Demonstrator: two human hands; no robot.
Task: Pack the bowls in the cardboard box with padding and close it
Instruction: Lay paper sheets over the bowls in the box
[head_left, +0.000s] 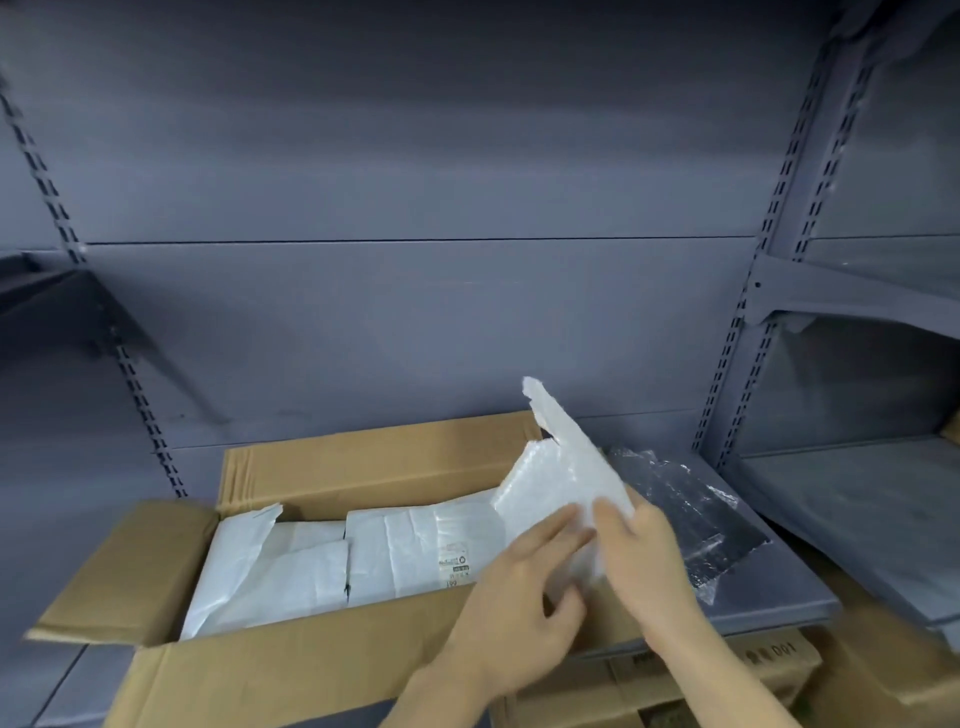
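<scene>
A: Position of the cardboard box (332, 670) to be recorded.

B: It is seen on a grey metal shelf (779, 597), all flaps open. The interior is covered by white foam padding sheets (363, 556); a small printed label (454, 566) is noted on one sheet. No bowls can be seen beneath the padding.

A: Hands?

B: A loose white foam sheet (561, 478) is held up over the box's right end, its torn tip raised above the rear flap. The left hand (524, 608) is laid against the sheet's lower edge, fingers mostly extended and thumb spread; whether the sheet is pinched cannot be told. The right hand (644, 561) is placed on the sheet from the right, fingers lightly bent over it; a firm grip cannot be confirmed.

A: Other items?

B: Clear plastic film (691, 514) is observed just right of the box on the shelf. More cardboard cartons (753, 670) are noted below the shelf edge.
</scene>
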